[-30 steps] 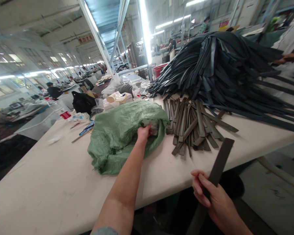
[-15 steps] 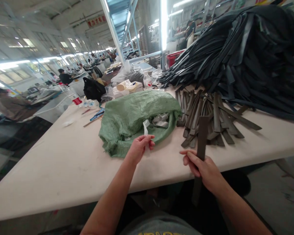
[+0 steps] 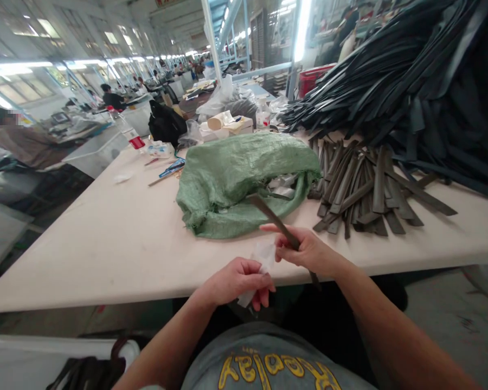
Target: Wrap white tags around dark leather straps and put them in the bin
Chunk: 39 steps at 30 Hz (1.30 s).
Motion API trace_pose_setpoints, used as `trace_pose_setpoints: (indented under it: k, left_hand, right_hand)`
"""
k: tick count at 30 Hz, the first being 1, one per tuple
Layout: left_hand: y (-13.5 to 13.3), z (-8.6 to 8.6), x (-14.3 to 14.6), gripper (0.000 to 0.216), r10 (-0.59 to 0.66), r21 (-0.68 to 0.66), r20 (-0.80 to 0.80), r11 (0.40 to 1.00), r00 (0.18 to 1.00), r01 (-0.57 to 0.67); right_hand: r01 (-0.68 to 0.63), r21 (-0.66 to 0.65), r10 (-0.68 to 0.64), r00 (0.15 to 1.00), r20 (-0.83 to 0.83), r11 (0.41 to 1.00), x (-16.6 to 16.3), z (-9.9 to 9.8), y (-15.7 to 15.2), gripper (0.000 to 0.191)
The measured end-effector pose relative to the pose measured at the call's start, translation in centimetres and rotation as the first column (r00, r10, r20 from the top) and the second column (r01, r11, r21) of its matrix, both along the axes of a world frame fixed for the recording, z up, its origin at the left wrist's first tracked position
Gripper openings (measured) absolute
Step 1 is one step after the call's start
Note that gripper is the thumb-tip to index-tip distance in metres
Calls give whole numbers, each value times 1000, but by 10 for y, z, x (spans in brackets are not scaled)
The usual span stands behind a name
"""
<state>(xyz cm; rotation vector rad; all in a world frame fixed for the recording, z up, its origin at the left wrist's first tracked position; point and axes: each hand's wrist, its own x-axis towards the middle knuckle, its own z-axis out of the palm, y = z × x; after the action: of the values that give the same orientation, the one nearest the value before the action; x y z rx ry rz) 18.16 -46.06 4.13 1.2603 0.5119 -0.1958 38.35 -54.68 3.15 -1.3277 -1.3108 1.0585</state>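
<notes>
Close to my body, at the table's front edge, my left hand point(image 3: 244, 279) pinches a thin, whitish translucent strip point(image 3: 265, 255). My right hand point(image 3: 305, 250) is closed around a dark brown flat strap point(image 3: 278, 221), which slants up and to the left. The fingers of my right hand are beside the top of the whitish strip; whether they grip it I cannot tell. Beyond both hands lies a green woven sack point(image 3: 228, 173), its mouth open with pale pieces inside. A heap of similar brown straps point(image 3: 366, 189) spreads to the right of the sack.
A large pile of long black strips point(image 3: 415, 81) covers the table's back right. On the pale tabletop point(image 3: 106, 244), a bottle with a red label point(image 3: 136, 141), a black bag point(image 3: 165, 124) and a cardboard box point(image 3: 231, 127) stand toward the back. Another person point(image 3: 20, 138) sits at far left.
My left hand has drawn the whitish strip away from the sack toward my body. My right hand has moved left beside it, and the brown strap has tilted leftward. The view has shifted.
</notes>
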Motion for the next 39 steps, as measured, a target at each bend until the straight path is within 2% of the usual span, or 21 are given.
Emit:
trace_pose_setpoints:
  k: [3, 5, 8, 10, 12, 13, 14, 15, 16, 18, 19, 21, 23, 27, 29, 30, 31, 33, 34, 36, 39]
  left_hand:
    - [4, 16, -9, 34, -132, -44, -28, 990, 991, 130]
    - [12, 25, -12, 32, -132, -50, 1, 990, 991, 132]
    - [33, 31, -12, 41, 99, -141, 154, 987, 983, -77]
    - [47, 25, -8, 48, 431, -295, 234, 886, 871, -359]
    - [56, 12, -3, 48, 720, -394, 202, 680, 664, -618]
    - [57, 4, -1, 48, 790, -393, 168, 602, 590, -695]
    - [54, -5, 1, 50, 810, -357, 141, 579, 570, -733]
    - [49, -12, 2, 52, 779, -287, 130, 621, 613, -729]
    - [41, -19, 2, 54, 696, -180, 132, 717, 706, -673]
    - [24, -26, 2, 52, 435, 162, 127, 877, 891, -452]
    - [17, -26, 1, 49, 326, 377, 95, 863, 941, -337]
    - [10, -20, -3, 37, 268, 743, 19, 641, 963, -193]
    - [14, -10, -10, 33, 368, 913, 28, 368, 929, -174]
    - [39, 17, -32, 38, 570, 925, 316, -6, 758, -381]
    - [44, 26, -38, 35, 573, 852, 479, -120, 665, -509]
    - [42, 29, -38, 34, 551, 824, 509, -90, 661, -560]
    - [37, 29, -35, 35, 515, 812, 495, 12, 700, -583]
    - [20, 24, -23, 36, 392, 805, 379, 308, 838, -507]
    - [11, 19, -14, 34, 330, 797, 315, 417, 890, -437]
    - [-5, 6, 5, 33, 279, 797, 235, 492, 931, -349]
    - [-12, -14, 29, 33, 306, 816, 192, 478, 932, -325]
  right_hand:
    - [-144, -7, 143, 970, 197, 989, -6, 11, -2, 37]
    - [-165, -52, 173, 957, 234, 985, -12, 15, -1, 16]
    - [-97, -154, 112, 989, 97, 983, -20, 14, 2, 19]
    - [-16, -220, -2, 996, -84, 975, -24, 12, 5, 25]
    - [51, -252, -113, 964, -241, 966, -24, 10, 9, 31]
    - [78, -253, -152, 946, -287, 964, -24, 9, 12, 34]
    - [102, -248, -178, 935, -308, 963, -22, 9, 14, 36]
    - [123, -245, -197, 931, -306, 962, -21, 9, 17, 38]
    - [142, -244, -212, 933, -290, 959, -19, 9, 19, 39]
    - [175, -244, -237, 938, -252, 954, -16, 9, 24, 39]
    - [189, -245, -247, 941, -231, 951, -14, 9, 26, 38]
    - [213, -250, -262, 948, -180, 945, -11, 9, 29, 37]
    - [237, -257, -270, 957, -102, 937, -7, 8, 30, 35]
    - [257, -285, -238, 966, 100, 923, -2, 10, 28, 31]
    - [252, -316, -203, 962, 181, 915, -2, 12, 26, 32]
    - [245, -332, -183, 961, 208, 911, -2, 14, 26, 34]
    - [237, -344, -165, 960, 226, 909, -3, 16, 26, 35]
    - [221, -355, -137, 959, 246, 908, -5, 22, 27, 36]
    - [216, -355, -129, 959, 252, 910, -6, 25, 29, 36]
    - [210, -349, -121, 958, 261, 913, -9, 31, 32, 38]
    - [207, -341, -116, 956, 270, 917, -12, 38, 37, 40]
